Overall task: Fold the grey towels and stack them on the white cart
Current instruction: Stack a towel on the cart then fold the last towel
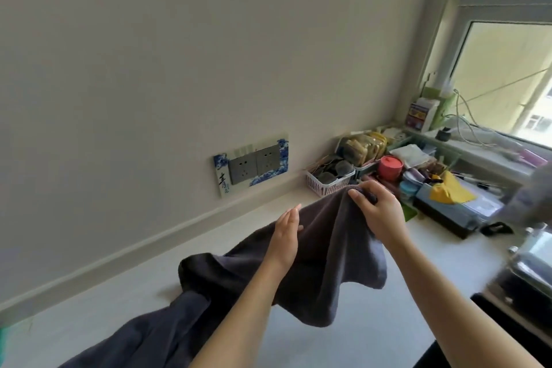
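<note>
A dark grey towel [328,254] hangs lifted above the white tabletop [119,302], draped in loose folds. My right hand [378,209] pinches its upper corner at the top right, fingers curled round the cloth. My left hand [286,236] lies flat with straight fingers against the towel's upper edge, to the left of the right hand. More dark grey cloth [143,340] trails toward the bottom left, lying on the table. The white cart is not in view.
Clutter fills the far right of the table: a pink basket [325,182], a red lidded jar [389,167], a yellow cloth [448,193] and boxes. A wall socket panel [254,164] sits behind. A window [507,78] is at right.
</note>
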Demonstrator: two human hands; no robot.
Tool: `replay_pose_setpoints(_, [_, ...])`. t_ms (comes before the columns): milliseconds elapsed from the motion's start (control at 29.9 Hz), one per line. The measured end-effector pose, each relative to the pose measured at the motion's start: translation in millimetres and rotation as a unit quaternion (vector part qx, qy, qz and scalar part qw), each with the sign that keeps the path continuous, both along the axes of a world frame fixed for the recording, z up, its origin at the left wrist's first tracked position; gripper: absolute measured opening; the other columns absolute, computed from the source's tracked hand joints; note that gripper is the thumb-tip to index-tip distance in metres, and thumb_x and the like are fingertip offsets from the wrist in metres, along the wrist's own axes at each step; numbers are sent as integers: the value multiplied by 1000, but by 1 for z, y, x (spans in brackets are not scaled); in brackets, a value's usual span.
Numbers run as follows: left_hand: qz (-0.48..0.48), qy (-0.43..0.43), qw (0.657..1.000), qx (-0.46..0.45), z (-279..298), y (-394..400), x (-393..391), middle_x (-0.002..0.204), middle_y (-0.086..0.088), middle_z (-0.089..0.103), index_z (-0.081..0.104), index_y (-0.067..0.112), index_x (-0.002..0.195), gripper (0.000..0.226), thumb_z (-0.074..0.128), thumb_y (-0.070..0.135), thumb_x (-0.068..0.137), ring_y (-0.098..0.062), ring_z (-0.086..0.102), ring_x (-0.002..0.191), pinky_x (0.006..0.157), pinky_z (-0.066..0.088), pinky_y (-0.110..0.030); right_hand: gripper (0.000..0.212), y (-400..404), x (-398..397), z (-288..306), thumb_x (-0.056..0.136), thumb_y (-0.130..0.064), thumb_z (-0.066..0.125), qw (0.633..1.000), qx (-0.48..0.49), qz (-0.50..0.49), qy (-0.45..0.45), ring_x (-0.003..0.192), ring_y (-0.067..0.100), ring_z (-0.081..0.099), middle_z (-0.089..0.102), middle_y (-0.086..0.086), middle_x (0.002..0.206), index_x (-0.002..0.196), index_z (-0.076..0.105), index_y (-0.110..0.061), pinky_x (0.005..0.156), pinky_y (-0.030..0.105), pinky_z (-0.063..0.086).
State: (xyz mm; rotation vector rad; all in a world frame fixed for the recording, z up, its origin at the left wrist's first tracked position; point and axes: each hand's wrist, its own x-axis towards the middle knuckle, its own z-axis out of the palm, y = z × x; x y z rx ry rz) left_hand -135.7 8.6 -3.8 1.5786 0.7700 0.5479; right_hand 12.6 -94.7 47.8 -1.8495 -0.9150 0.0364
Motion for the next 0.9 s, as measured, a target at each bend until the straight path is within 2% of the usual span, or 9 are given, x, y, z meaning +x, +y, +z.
replay_pose_setpoints(200, [4,25,1000,-2,-24,-1,57,144,1,41,41,30,140,49,18,48,100,-10,51,115,108,37,-39,16,-4,94,-3,88,-30,62,993,-11,-110,-30,98,25,53,63,1,96,95,67,-17,86,37,40])
replay_pose_setpoints(301, [19,42,999,-10,-34,4,75,144,-2,42,42,24,140,50,16,42,102,-12,51,113,106,37,-36,19,-1,125,-23,88,-35,60,980,-114,-150,-69,110,29,44,61,3,108,99,68,-21,95,39,27])
replay_pose_setpoints(401, [32,62,997,-28,-42,6,83,144,-5,42,41,19,141,50,17,39,102,-13,51,111,103,38,-33,16,1,140,-53,90,-33,58,965,-214,-135,-65,110,29,40,59,4,112,99,70,-26,93,37,25])
replay_pose_setpoints(634, [97,120,987,-52,-71,11,58,140,-3,47,45,12,137,48,21,35,103,-21,50,121,106,35,-33,18,11,119,-110,90,-31,59,964,-258,-54,-26,111,28,41,61,2,111,100,72,-26,88,36,31])
replay_pose_setpoints(701, [126,143,981,-24,-82,13,41,128,-5,53,55,7,123,43,26,31,103,-20,50,120,101,34,-29,18,15,105,-122,91,-33,58,962,-271,-25,-31,109,28,44,62,2,106,100,72,-27,86,35,33])
replay_pose_setpoints(768, [146,197,969,31,-96,18,23,118,-10,57,60,10,97,41,28,34,102,-27,50,118,94,34,-31,18,18,92,-130,91,-34,57,960,-277,13,-25,109,28,45,64,0,104,100,71,-29,89,35,36])
replay_pose_setpoints(801, [153,238,958,45,-106,22,13,126,-13,54,60,11,101,42,28,37,100,-30,45,124,97,32,-33,18,22,85,-136,91,-34,57,956,-289,42,-21,110,27,46,65,-2,105,101,71,-29,90,35,38])
replay_pose_setpoints(835, [162,282,945,40,-116,23,-3,140,-14,44,58,11,118,43,28,38,100,-30,36,133,105,28,-35,18,27,74,-144,91,-34,57,952,-297,78,-18,109,25,48,67,-4,106,101,71,-29,91,34,40])
replay_pose_setpoints(902, [175,323,930,9,-130,25,-25,156,-11,19,35,13,144,50,33,37,101,-25,18,143,114,16,-35,18,32,59,-156,89,-32,60,943,-302,140,11,106,18,57,69,-6,107,103,71,-27,89,28,42])
